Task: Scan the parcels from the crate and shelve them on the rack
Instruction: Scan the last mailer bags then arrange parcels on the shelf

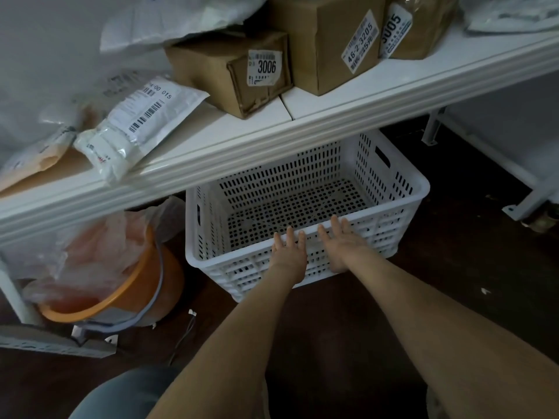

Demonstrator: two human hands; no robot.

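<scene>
Both hands — left hand [289, 247], right hand [343, 240] — lie flat, fingers straight, against the near rim of the seemingly empty white crate [393, 189], probably pushing it under the rack [302, 128] — parcels [242, 71] already shelved above.

The crate [402, 189] is white moulded plastic, slotted and perforated, faintly shiny. The rack shelf [302, 133] looks smooth, white and semi-matt. The box labelled 3006 [211, 71] is matt brown cardboard, creased. At the shelf's front edge, the mailer [136, 128] is glossy, crinkled white plastic film. The bucket [172, 276] is smooth orange plastic, holding a thin translucent bag [99, 246].
</scene>
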